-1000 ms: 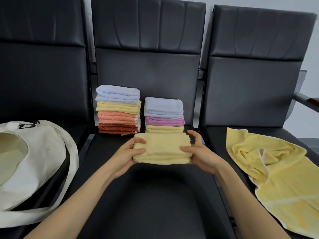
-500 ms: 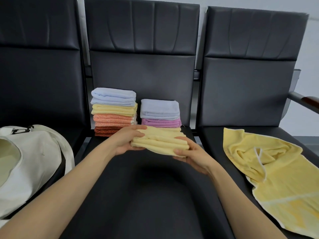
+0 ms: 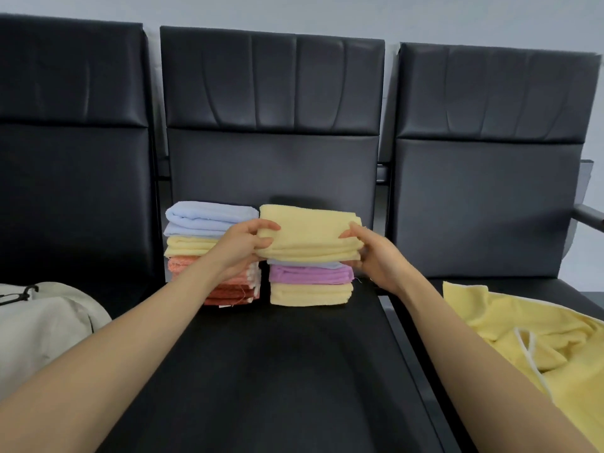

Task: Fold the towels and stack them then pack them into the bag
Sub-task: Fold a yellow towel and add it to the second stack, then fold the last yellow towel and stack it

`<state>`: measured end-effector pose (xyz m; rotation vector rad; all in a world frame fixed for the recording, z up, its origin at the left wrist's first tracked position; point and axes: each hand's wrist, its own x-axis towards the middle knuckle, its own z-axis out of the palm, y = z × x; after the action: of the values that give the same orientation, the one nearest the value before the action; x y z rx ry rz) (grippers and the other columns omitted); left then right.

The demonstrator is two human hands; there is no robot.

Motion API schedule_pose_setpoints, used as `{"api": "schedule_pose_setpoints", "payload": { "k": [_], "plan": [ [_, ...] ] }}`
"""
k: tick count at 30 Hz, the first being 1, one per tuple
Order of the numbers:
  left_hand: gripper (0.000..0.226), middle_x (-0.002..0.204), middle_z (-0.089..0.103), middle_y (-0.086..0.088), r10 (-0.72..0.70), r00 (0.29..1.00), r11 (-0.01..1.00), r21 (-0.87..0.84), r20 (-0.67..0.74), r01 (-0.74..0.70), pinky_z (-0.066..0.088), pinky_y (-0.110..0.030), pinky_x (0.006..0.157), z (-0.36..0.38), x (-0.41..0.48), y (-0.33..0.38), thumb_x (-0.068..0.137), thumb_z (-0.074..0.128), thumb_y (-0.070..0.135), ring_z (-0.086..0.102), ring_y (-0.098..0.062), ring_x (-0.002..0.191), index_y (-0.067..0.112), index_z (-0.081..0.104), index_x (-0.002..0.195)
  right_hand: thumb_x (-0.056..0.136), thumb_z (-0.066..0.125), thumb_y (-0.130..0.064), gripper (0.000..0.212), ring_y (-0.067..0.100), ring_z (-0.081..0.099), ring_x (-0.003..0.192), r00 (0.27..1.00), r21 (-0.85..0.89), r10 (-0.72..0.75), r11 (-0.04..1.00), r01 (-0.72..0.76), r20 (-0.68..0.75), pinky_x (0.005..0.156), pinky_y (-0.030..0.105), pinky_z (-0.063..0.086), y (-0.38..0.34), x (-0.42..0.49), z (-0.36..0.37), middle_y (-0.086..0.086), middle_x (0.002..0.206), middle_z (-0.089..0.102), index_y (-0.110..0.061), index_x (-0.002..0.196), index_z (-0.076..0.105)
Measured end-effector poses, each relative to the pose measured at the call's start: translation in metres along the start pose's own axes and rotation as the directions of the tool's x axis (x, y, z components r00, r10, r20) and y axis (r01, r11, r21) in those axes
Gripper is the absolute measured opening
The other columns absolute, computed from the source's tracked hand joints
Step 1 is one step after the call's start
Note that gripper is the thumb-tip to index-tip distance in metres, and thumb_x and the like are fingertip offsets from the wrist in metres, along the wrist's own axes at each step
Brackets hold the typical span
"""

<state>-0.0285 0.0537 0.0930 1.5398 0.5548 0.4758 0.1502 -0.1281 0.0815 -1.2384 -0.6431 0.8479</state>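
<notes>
We hold a folded soft yellow towel (image 3: 310, 233) with both hands. Our left hand (image 3: 243, 245) grips its left end and our right hand (image 3: 372, 256) grips its right end. The towel is right over the short pile of folded towels (image 3: 310, 284), at the back of the middle black seat (image 3: 277, 371). We cannot tell if it touches the pile yet. Just beside it stands a taller pile of blue, yellow and orange towels (image 3: 199, 243). So most of the folding looks done. One big crumpled yellow towel (image 3: 523, 341) lies unfolded on the right seat. The cream cloth bag (image 3: 39, 328) lies on the left seat. Both piles are outside it, so we think all the packing is left to do.
</notes>
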Motion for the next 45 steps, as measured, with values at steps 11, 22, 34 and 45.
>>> {"api": "schedule_pose_setpoints", "payload": {
  "k": [11, 22, 34, 45],
  "plan": [
    [0.048, 0.072, 0.046, -0.001, 0.015, 0.982, 0.989, 0.146, -0.187, 0.013, 0.037, -0.017, 0.056, 0.019, 0.089, -0.027, 0.087, 0.039, -0.012, 0.04, -0.012, 0.063, 0.018, 0.07, 0.108, 0.092, 0.04, -0.001, 0.037, 0.023, 0.046, 0.111, 0.964, -0.309, 0.022, 0.945, -0.107, -0.266, 0.098, 0.038, 0.045, 0.006, 0.097, -0.001, 0.009, 0.129, 0.045, -0.01, 0.113, 0.069],
    [0.045, 0.158, 0.007, -0.017, 0.184, 0.963, 0.689, 0.725, -0.196, 0.015, 0.025, -0.036, 0.112, 0.04, 0.078, -0.033, 0.099, 0.035, 0.012, 0.02, -0.032, 0.141, 0.023, 0.042, 0.143, 0.095, 0.042, -0.022, 0.033, 0.029, 0.019, 0.14, 0.924, -0.795, -0.291, 0.606, -0.022, -0.247, 0.116, 0.039, 0.021, 0.029, 0.088, -0.005, 0.005, 0.148, 0.035, -0.032, 0.114, 0.067],
    [0.057, 0.159, 0.011, -0.008, 0.275, 0.961, 0.601, 0.787, -0.041, -0.139, 0.016, -0.031, 0.116, 0.064, 0.014, -0.025, 0.095, 0.039, -0.001, 0.011, -0.023, 0.146, 0.014, 0.028, 0.149, 0.097, 0.046, -0.017, 0.049, 0.022, 0.031, 0.14, 0.956, -0.948, -0.291, 0.312, 0.058, -0.038, 0.113, 0.043, 0.031, 0.004, -0.008, -0.01, 0.002, 0.15, 0.039, -0.019, 0.145, 0.038],
    [0.046, 0.146, 0.037, -0.001, 0.134, 0.89, 0.724, 0.57, 0.436, -0.389, 0.026, -0.014, 0.1, 0.236, -0.085, -0.052, 0.096, 0.052, 0.014, 0.042, -0.015, 0.128, 0.017, 0.044, 0.141, 0.093, 0.054, -0.021, 0.049, 0.032, 0.046, 0.123, 0.727, -0.724, -0.216, 0.464, -0.511, -0.652, 0.099, 0.037, 0.04, 0.027, -0.179, -0.122, 0.016, 0.138, 0.046, -0.012, 0.14, 0.042]
  ]
}}
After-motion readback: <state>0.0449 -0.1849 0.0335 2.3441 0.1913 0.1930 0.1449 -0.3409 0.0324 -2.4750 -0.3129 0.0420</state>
